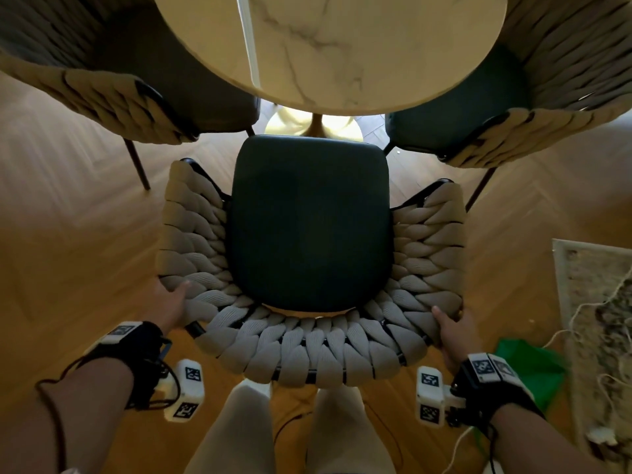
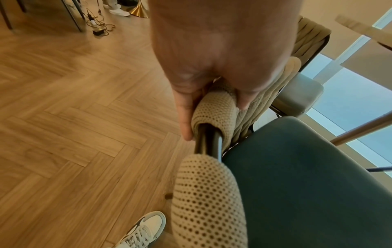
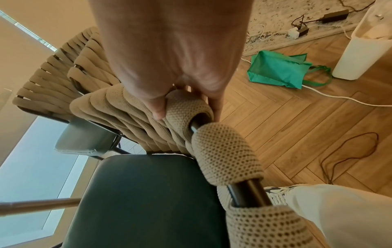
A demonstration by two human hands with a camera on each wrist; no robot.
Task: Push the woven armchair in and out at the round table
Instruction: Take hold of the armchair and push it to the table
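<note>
The woven armchair has a beige rope back and a dark green seat; it stands just clear of the round marble table, its seat front near the table's edge. My left hand grips the back rail at its left corner, thumb and fingers wrapped round a rope loop. My right hand grips the right corner the same way, round a woven loop. In both wrist views the dark metal frame tube shows between the loops.
Two matching woven chairs flank the table, one at left and one at right. A green bag, a rug and loose cables lie on the floor at right. A white bin stands beyond them. My legs are right behind the chair.
</note>
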